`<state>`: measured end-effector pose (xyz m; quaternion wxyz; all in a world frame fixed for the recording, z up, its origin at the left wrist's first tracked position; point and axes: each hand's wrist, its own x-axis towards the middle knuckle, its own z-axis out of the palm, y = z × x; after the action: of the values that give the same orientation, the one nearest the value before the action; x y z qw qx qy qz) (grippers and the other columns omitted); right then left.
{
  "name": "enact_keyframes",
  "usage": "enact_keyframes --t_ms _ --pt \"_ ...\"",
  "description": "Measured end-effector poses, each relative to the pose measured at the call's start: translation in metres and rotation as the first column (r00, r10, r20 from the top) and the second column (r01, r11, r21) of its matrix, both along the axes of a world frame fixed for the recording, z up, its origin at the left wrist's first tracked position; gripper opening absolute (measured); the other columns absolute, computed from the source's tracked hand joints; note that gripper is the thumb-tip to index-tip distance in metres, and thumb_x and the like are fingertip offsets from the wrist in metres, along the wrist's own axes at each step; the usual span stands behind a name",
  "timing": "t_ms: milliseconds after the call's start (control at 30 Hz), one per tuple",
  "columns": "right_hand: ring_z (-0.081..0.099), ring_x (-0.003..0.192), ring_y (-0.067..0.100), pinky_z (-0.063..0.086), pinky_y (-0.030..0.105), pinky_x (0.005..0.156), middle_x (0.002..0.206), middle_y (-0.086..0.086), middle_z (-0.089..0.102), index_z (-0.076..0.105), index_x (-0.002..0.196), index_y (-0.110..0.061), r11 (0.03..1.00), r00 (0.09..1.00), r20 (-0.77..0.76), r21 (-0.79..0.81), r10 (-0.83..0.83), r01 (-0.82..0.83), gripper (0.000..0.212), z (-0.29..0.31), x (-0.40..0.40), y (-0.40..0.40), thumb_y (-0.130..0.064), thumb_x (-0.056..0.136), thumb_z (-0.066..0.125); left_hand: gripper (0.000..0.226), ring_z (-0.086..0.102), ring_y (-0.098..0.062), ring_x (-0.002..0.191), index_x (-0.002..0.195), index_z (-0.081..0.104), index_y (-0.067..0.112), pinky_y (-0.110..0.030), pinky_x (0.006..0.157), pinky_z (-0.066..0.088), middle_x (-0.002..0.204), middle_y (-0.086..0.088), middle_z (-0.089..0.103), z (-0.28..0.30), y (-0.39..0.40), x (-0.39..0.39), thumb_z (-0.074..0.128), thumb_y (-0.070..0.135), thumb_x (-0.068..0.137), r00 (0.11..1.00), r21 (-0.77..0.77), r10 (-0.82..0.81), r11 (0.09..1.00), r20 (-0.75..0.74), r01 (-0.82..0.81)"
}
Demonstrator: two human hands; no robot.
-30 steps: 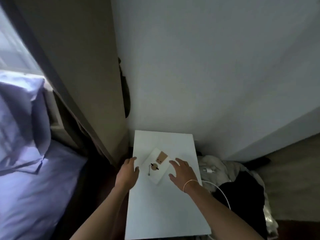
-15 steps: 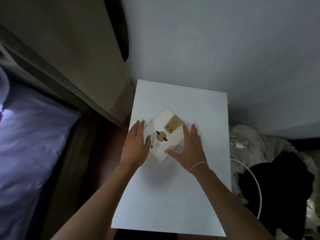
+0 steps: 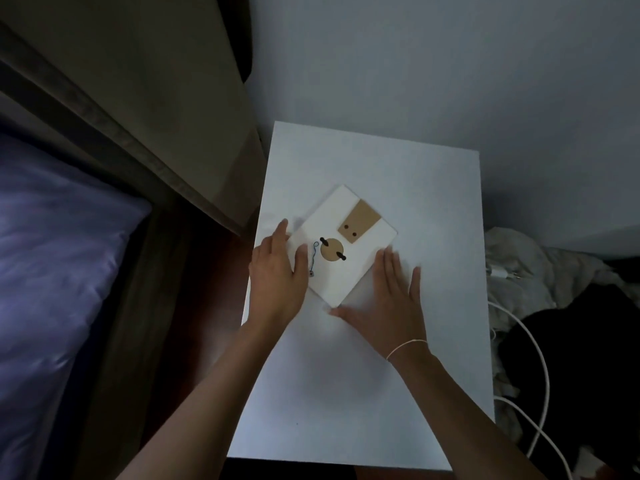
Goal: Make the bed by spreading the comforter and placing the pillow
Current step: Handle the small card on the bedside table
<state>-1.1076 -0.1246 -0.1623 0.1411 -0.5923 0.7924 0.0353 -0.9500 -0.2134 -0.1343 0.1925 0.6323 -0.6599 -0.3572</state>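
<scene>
Left hand (image 3: 277,275) and right hand (image 3: 388,299) lie flat, fingers apart, gripping nothing, flanking a white card (image 3: 341,245) on the white surface (image 3: 346,393). Purple bedding (image 3: 52,254) lies at nine o'clock; I cannot tell if it is comforter or pillow.

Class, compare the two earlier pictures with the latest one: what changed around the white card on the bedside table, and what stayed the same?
The view tipped down and closer, so the bed's pillow left the frame. The left hand and right hand slid in to flank the white card, palms flat, touching its edges without lifting it. The card stays tilted on the white table; the cable is unmoved.
</scene>
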Motion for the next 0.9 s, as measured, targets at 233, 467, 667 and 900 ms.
enact_keyframes --t_ms 233,467,667,900 --pt "0.021 0.145 0.023 0.006 0.049 0.119 0.154 0.013 0.028 0.023 0.147 -0.001 0.996 0.999 0.051 -0.089 0.005 0.000 0.111 0.001 0.007 0.006 -0.086 0.076 0.021 0.037 0.060 -0.018 0.099 0.130 0.054 0.016 -0.027 0.089 0.048 0.118 -0.002 0.062 0.015 -0.025 0.004 0.058 0.019 0.093 0.981 0.077 0.111 0.992 -0.158 -0.100" --pt "0.022 0.145 0.021 -0.004 0.047 0.118 0.155 0.003 0.029 0.025 0.148 -0.014 0.978 0.978 0.207 -0.209 0.022 0.022 0.089 0.029 0.005 0.005 -0.076 0.084 0.025 0.020 0.067 -0.014 0.089 0.107 0.071 0.016 -0.029 0.089 0.052 0.102 0.004 0.071 0.058 -0.054 0.002 0.063 0.019 0.088 0.963 0.091 0.182 0.982 -0.199 -0.167" --pt "0.049 0.127 0.015 0.021 0.039 0.117 0.133 -0.001 0.057 0.050 0.133 -0.020 0.909 0.937 0.349 -0.397 0.022 0.127 0.041 0.047 -0.011 -0.012 -0.035 0.096 0.041 0.016 0.066 -0.022 0.075 0.087 0.075 0.010 -0.026 0.070 0.050 0.085 -0.004 0.073 0.104 -0.088 -0.008 0.059 0.012 0.084 1.000 0.024 -0.001 1.000 0.028 0.001" --pt "0.043 0.131 0.014 0.032 0.027 0.110 0.143 -0.006 0.046 0.039 0.141 -0.029 0.966 0.822 0.565 -0.167 -0.069 0.196 0.054 0.046 -0.031 -0.062 -0.021 0.091 0.060 0.015 0.067 -0.029 0.079 0.087 0.070 0.000 -0.036 0.075 0.057 0.085 -0.014 0.071 0.129 -0.116 -0.052 0.063 0.010 0.079 0.953 0.042 -0.247 0.969 0.172 0.244"
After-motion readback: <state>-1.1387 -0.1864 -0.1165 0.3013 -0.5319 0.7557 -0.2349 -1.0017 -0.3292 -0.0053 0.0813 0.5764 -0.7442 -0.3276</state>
